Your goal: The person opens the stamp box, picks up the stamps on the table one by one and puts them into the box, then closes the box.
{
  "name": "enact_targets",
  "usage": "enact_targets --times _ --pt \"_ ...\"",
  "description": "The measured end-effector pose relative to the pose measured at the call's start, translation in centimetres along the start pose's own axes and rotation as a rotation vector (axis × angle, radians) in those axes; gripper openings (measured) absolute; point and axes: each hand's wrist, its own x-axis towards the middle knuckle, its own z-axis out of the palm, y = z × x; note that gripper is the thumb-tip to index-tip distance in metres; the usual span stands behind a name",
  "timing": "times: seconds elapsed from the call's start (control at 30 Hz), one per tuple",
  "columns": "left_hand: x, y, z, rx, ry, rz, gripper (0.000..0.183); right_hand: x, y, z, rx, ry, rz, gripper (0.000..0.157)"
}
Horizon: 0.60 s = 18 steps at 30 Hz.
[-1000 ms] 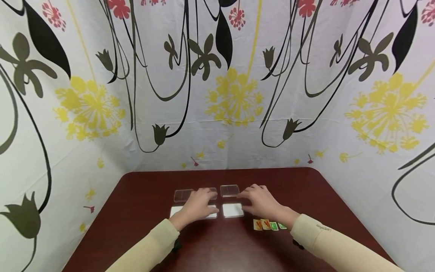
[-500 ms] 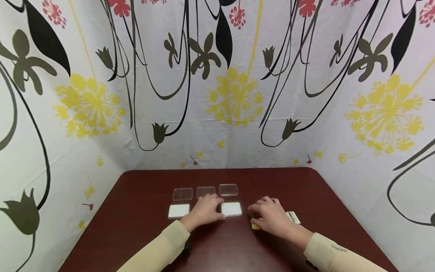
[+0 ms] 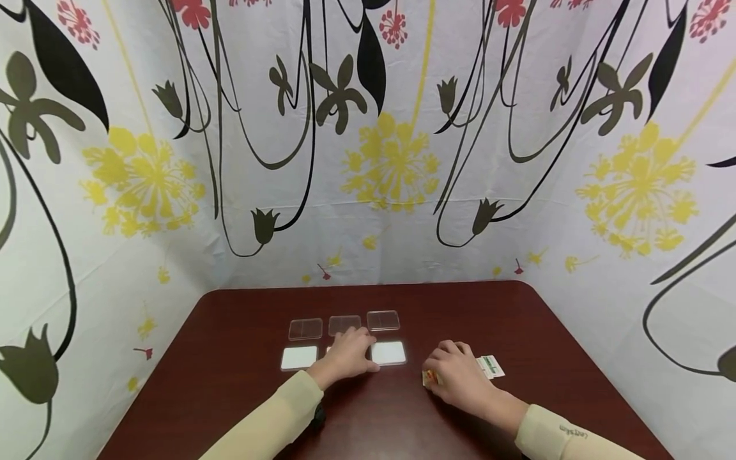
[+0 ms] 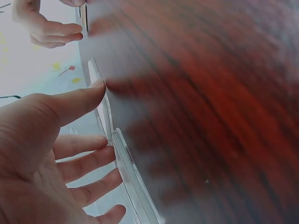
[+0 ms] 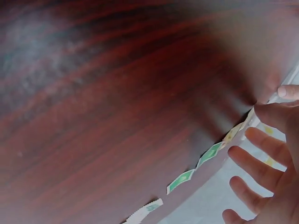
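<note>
Stamps [image 5: 210,155] lie in a row on the dark red desk [image 3: 379,415], to the right of the rightmost white case [image 3: 389,353], yellow-orange and green faces showing. The right hand [image 3: 456,377], also to the right of that case, bends over the row, fingers parted and thumb at an orange stamp [image 3: 430,377]; I cannot tell whether it pinches it. The left hand [image 3: 347,353], just left of the case, is spread and mostly covers a middle white case [image 3: 329,349]. A left white case [image 3: 299,358] sits farther left of it, 3 clear cases [image 3: 383,320] lie behind and behind-left of it, and a flower-print cloth [image 3: 397,166] hangs well beyond it
</note>
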Motion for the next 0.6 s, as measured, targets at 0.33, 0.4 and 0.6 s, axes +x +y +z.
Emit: enact_targets --times 0.33,0.4,0.6 --pt "0.40 -0.07 0.19 -0.001 0.019 -0.002 0.051 -0.16 -0.05 0.41 0.077 0.004 -0.048 0.020" --pt "0.52 -0.02 0.17 0.001 0.017 -0.005 0.051 -0.15 0.00 0.48 0.078 -0.002 -0.054 0.022" --pt "0.59 0.19 -0.03 0.008 0.008 -0.014 0.052 -0.07 -0.24 0.37 0.077 -0.023 -0.025 0.025"
